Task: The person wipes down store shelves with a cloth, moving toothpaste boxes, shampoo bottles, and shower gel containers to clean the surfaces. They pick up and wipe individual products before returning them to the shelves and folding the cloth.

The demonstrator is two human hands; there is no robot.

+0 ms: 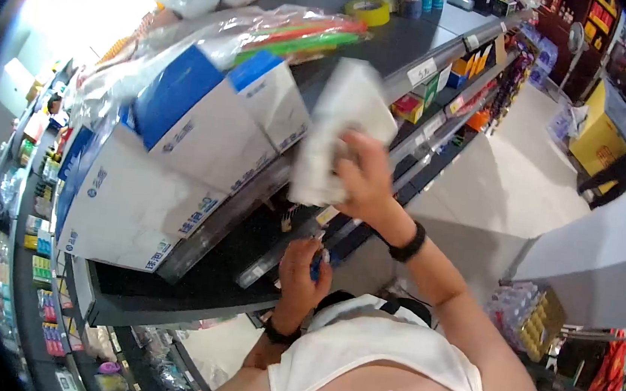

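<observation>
My right hand [366, 172] is closed on a white folded cloth [338, 134], smeared by motion, held over the edge of the dark shelf. Just left of the cloth stand white-and-blue boxes [217, 130] with blue printed lettering. Lower down, my left hand [302, 274] is curled in front of my body near the shelf's front rail. A small blue object [316, 265] shows between its fingers; its kind I cannot make out.
Clear plastic packaging [231, 33] and a roll of yellow tape [367, 11] lie on the shelf top. Stocked shelves [41, 245] run along the left. At right are a white pillar [594, 245], wrapped bottles [520, 313], and a person's arm beside a yellow box [602, 125].
</observation>
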